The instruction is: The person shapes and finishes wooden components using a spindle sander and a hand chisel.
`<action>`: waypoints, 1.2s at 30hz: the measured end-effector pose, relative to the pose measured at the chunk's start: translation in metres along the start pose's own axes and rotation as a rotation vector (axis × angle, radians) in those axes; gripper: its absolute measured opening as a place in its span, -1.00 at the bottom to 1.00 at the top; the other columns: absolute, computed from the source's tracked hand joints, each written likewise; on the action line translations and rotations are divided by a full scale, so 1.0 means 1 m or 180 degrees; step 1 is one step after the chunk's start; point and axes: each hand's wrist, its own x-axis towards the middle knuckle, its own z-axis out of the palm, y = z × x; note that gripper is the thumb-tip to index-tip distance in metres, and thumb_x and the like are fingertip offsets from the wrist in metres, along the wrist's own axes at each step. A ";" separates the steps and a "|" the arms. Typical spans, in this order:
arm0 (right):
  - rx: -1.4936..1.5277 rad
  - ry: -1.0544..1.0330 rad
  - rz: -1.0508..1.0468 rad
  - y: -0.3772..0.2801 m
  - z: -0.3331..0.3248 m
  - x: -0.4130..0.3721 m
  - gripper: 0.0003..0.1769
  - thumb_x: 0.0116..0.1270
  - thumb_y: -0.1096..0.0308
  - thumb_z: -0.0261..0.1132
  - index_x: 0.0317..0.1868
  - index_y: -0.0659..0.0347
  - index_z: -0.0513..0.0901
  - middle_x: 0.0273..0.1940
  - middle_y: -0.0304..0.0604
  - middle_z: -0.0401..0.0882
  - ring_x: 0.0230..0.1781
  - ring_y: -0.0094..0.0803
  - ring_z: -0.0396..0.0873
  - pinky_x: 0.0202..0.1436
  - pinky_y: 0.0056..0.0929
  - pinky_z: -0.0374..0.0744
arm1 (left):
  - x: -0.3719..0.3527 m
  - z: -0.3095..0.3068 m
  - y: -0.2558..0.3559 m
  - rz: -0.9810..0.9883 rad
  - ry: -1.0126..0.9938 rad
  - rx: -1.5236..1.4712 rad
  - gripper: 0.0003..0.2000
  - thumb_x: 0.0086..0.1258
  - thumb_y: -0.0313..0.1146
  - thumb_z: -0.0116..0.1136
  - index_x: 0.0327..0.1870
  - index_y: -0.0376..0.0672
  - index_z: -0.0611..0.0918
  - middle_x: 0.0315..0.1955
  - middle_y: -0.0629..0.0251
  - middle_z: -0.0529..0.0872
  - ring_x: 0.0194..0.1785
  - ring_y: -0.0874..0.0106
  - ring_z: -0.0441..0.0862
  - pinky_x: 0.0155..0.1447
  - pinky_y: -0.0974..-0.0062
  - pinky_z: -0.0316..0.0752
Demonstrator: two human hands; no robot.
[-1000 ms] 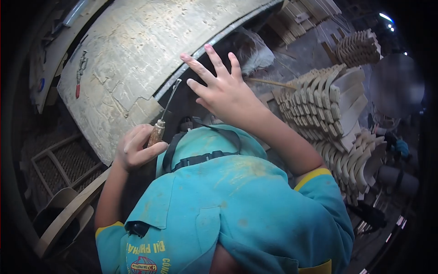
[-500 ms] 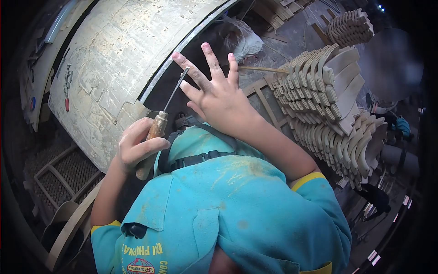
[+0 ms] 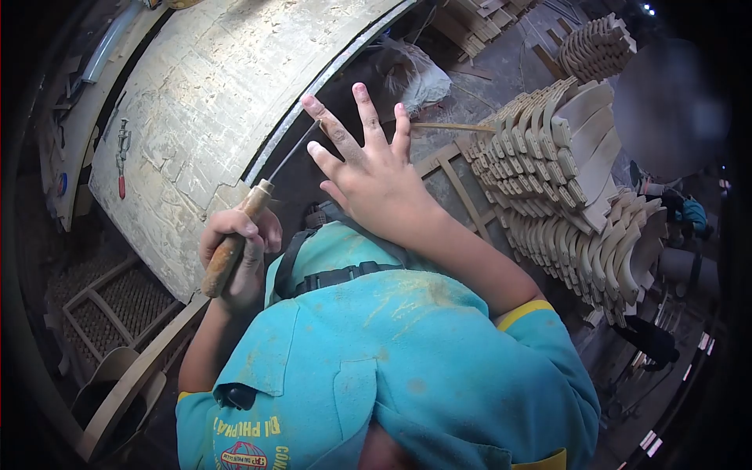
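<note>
- Hand tool [image 3: 257, 196]: a thin metal shaft set in a worn wooden handle. It lies on a diagonal left of frame centre, with the handle low and the shaft rising to the upper right.
- Left hand [image 3: 244, 260]: closed in a fist around the handle, fingers wrapped over it. The butt of the handle sticks out below the fist.
- Shaft tip: sits at the index finger of the right hand [image 3: 374, 178], just beside the edge of the curved panel [image 3: 207, 102]. Whether the tip touches the finger cannot be told.
- Right hand: open, with the fingers spread wide and pointing up the frame. It grips nothing and is held over the dark gap beside the panel edge.
- Curved panel: large, pale and rough-surfaced, filling the upper left of the frame. A small red-handled tool [image 3: 121, 168] lies on its left part.
- Thin stick [image 3: 450, 125]: runs rightward from the right fingertips.
- Stacked curved wooden pieces [image 3: 564, 157]: ranked in rows on the right of the frame.
- White bag [image 3: 423, 74]: upper centre.
- Slatted wooden frame [image 3: 102, 305]: lower left.
</note>
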 end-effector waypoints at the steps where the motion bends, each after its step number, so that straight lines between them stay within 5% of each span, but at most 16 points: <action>1: -0.0026 -0.0044 0.0022 -0.001 -0.001 0.001 -0.57 0.29 0.13 0.40 0.13 0.07 0.63 0.66 -0.16 -0.19 0.60 0.37 -0.17 0.36 0.67 0.01 | 0.000 0.001 0.001 -0.0032 -0.0038 -0.0130 -0.89 0.47 -0.48 0.21 -0.13 -0.09 0.50 -0.32 0.18 0.58 -0.28 0.43 0.55 -0.24 0.51 0.44; 8: 0.0019 -0.0060 0.0040 -0.004 0.001 -0.001 -0.55 0.30 0.11 0.39 0.15 0.09 0.63 0.65 -0.14 -0.15 0.60 0.37 -0.18 0.36 0.67 -0.03 | 0.004 0.004 0.003 0.0472 -0.0491 0.1150 -0.89 0.48 -0.48 0.20 -0.10 -0.14 0.51 -0.31 0.17 0.60 -0.29 0.46 0.54 -0.22 0.50 0.45; 15: -0.0050 -0.0091 0.0078 -0.003 0.002 -0.003 -0.53 0.32 0.11 0.37 0.18 0.11 0.64 0.66 -0.14 -0.15 0.60 0.36 -0.18 0.37 0.66 -0.04 | 0.000 0.007 0.000 -0.0013 0.0003 0.0214 -0.88 0.52 -0.50 0.13 -0.03 -0.13 0.48 -0.33 0.20 0.56 -0.29 0.48 0.50 -0.21 0.57 0.41; 22: 0.0084 -0.0138 0.0074 -0.002 0.004 -0.002 -0.53 0.34 0.11 0.34 0.19 0.14 0.64 0.66 -0.08 -0.16 0.61 0.37 -0.21 0.37 0.67 -0.05 | 0.016 0.013 0.012 0.0662 -0.1028 0.2341 -0.73 0.10 -0.60 0.36 -0.17 -0.17 0.60 -0.39 0.18 0.61 -0.33 0.33 0.64 -0.29 0.45 0.52; 29: -0.0040 -0.0050 0.0181 -0.003 0.009 -0.004 -0.53 0.34 0.11 0.34 0.16 0.19 0.63 0.66 -0.08 -0.16 0.61 0.38 -0.27 0.35 0.72 -0.11 | 0.026 0.026 0.024 0.0754 -0.1428 0.3424 -0.68 0.04 -0.65 0.31 -0.14 -0.20 0.62 -0.40 0.24 0.56 -0.35 0.34 0.60 -0.33 0.46 0.48; 32: -0.0077 -0.0107 0.0117 -0.001 0.011 -0.004 -0.55 0.32 0.11 0.36 0.11 0.19 0.63 0.65 -0.09 -0.14 0.62 0.38 -0.30 0.36 0.73 -0.16 | 0.027 0.030 0.026 0.0689 -0.1239 0.3673 -0.66 0.01 -0.51 0.36 -0.12 -0.15 0.64 -0.38 0.18 0.57 -0.34 0.24 0.62 -0.33 0.35 0.53; 36: -0.0210 -0.0126 -0.0073 0.002 0.009 -0.003 -0.67 0.35 0.21 0.30 0.02 0.22 0.63 0.65 -0.14 -0.10 0.66 0.19 -0.31 0.39 0.71 -0.20 | 0.034 0.030 0.029 0.0953 -0.1202 0.3672 -0.67 0.00 -0.52 0.37 -0.14 -0.17 0.64 -0.40 0.18 0.56 -0.37 0.25 0.59 -0.35 0.36 0.49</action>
